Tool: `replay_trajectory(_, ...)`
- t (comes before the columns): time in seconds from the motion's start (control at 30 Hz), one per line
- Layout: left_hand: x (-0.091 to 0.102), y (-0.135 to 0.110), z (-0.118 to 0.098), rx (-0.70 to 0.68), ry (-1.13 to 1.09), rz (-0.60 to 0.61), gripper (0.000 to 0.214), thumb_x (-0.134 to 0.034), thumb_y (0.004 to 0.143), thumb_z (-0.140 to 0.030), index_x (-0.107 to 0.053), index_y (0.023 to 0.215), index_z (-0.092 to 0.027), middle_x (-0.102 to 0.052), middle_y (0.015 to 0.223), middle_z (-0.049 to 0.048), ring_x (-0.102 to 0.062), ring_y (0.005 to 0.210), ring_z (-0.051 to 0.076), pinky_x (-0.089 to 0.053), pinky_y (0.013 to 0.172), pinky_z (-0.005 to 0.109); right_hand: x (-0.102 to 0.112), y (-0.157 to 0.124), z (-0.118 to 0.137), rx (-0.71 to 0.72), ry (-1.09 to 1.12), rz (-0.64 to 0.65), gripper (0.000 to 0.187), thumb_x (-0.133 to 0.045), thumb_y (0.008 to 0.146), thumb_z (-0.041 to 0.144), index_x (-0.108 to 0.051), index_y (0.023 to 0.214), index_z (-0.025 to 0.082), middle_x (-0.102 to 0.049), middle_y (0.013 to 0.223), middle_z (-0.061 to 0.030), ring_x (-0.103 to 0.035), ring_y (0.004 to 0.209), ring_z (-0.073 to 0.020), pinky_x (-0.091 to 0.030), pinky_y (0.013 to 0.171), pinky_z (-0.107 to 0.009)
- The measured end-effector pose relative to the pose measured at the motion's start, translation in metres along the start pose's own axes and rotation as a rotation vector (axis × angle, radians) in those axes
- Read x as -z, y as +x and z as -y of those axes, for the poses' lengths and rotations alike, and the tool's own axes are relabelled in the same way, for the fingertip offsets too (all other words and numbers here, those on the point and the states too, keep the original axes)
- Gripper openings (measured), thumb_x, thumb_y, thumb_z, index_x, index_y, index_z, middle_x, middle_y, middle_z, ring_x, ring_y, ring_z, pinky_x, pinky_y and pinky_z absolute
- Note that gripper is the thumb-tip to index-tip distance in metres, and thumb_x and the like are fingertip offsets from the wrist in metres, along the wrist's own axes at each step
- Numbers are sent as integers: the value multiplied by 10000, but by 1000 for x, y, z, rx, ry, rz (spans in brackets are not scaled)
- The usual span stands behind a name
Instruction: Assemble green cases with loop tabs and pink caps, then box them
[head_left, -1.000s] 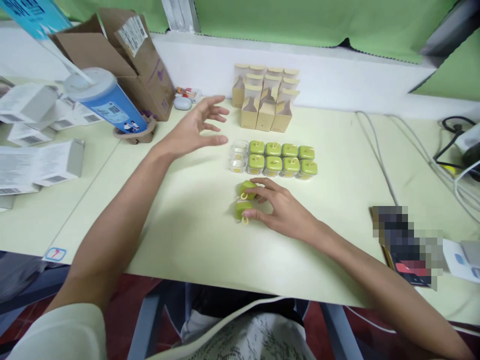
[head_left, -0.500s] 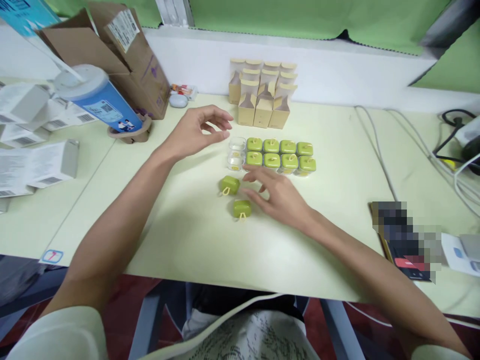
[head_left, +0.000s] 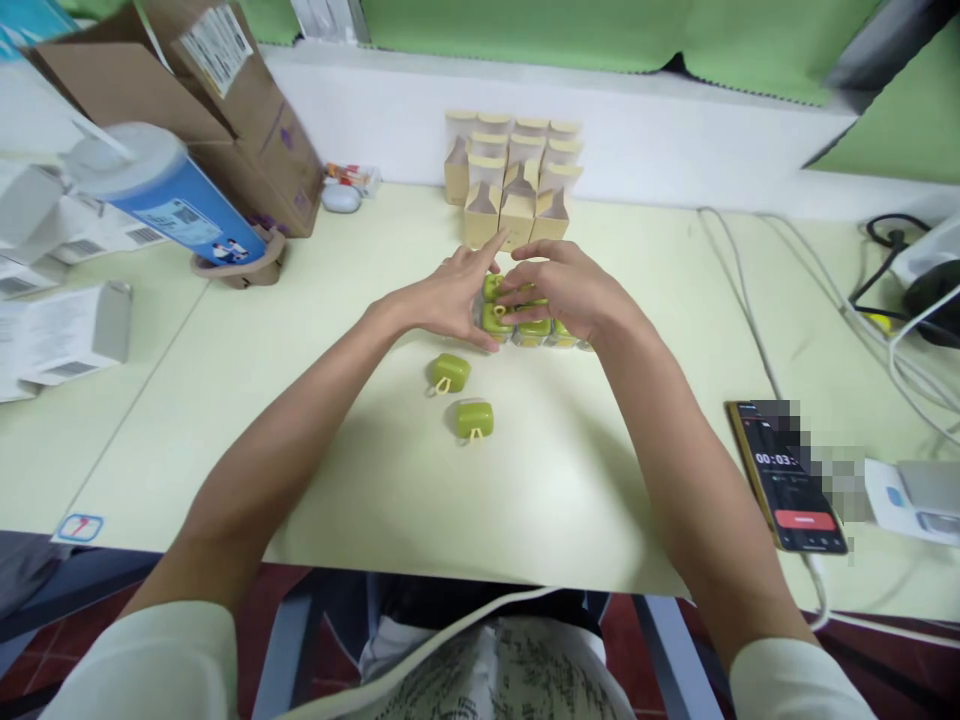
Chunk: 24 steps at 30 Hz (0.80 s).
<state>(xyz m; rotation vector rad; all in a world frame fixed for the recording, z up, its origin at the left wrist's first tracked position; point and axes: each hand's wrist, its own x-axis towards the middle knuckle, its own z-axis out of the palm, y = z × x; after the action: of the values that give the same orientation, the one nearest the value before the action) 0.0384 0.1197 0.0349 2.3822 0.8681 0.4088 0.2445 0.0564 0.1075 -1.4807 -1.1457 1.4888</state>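
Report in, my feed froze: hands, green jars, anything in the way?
Left hand flat beside the jars, right hand over them. Two loose lids lie nearer, untouched. Nothing in the way.

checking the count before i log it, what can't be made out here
Head view, the only one:
Green-lidded jars: mostly covered by the left hand and right hand, so no count; whether the right hand grips one is unclear.
Phone: a pixelated patch hides its top right part.
Cardboard box: cut by the top edge.
Blue tube: label print blurred.
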Motion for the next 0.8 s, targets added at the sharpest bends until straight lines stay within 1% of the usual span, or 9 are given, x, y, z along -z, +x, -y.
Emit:
replay_trajectory(0.1,-5,1,3,2,-64,-32,1733,-971,519,-776,50,1825,-271,-404,1750,209,-325,1641,505,-253,1360,664,-3,4,-5,14,5,93,237,-763,834,67,-644,938,244,-705,817,-34,-765,823,-241,-731,831,-435)
replay_trajectory(0.17,-8,3,4,-6,-88,-52,1765,-981,512,-764,98,1819,-271,-445,1713,200,-342,1632,496,-251,1361,662,-6,5,-7,48,-10,154,220,-776,824,68,-646,800,244,-670,766,-29,-733,792,-213,-718,854,-398)
replay_trajectory(0.3,-13,5,5,1,-95,-73,1807,-1023,493,-673,139,1812,-255,-553,1590,200,-360,1615,506,-244,1353,692,-15,4,-11,67,-23,134,294,-762,853,60,-609,678,240,-625,722,-22,-672,740,-173,-676,890,-366)
replay_trajectory(0.47,-17,6,4,12,-94,-106,1835,-1028,445,-708,90,1814,-214,-550,1583,229,-245,1673,557,-210,1360,751,-19,2,-11,79,-65,42,323,-737,954,174,-591,673,238,-631,711,-38,-677,743,-188,-631,864,-381)
replay_trajectory(0.53,-17,6,4,22,-88,-123,1823,-1034,428,-710,35,1816,-207,-507,1629,250,-197,1691,579,-216,1359,759,-15,-1,-5,96,-90,41,310,-738,952,177,-606,678,237,-642,712,-44,-674,760,-196,-620,864,-380)
replay_trajectory(0.6,-18,6,5,33,-65,-128,1796,-1040,423,-684,-5,1818,-226,-465,1677,248,-184,1696,589,-236,1358,755,-9,-9,4,158,-103,42,282,-770,928,177,-634,688,236,-653,716,-52,-670,778,-209,-616,865,-385)
replay_trajectory(0.7,-17,6,3,39,-28,-110,1759,-1034,447,-616,10,1823,-286,-482,1689,199,-274,1670,564,-282,1359,720,3,-34,17,319,-64,37,209,-804,909,215,-699,729,240,-708,789,-70,-700,851,-245,-626,875,-400)
replay_trajectory(0.73,-16,6,2,39,-21,-98,1751,-1025,463,-599,32,1824,-291,-501,1678,188,-318,1652,549,-296,1357,705,7,-45,18,351,-44,43,178,-810,905,231,-723,750,247,-735,826,-71,-718,890,-256,-631,877,-399)
replay_trajectory(0.8,-13,5,-2,48,-12,-62,1746,-1005,495,-592,84,1821,-267,-530,1655,190,-391,1616,519,-319,1349,676,12,-67,10,350,5,38,87,-812,885,228,-779,811,257,-780,872,-66,-742,921,-256,-636,844,-384)
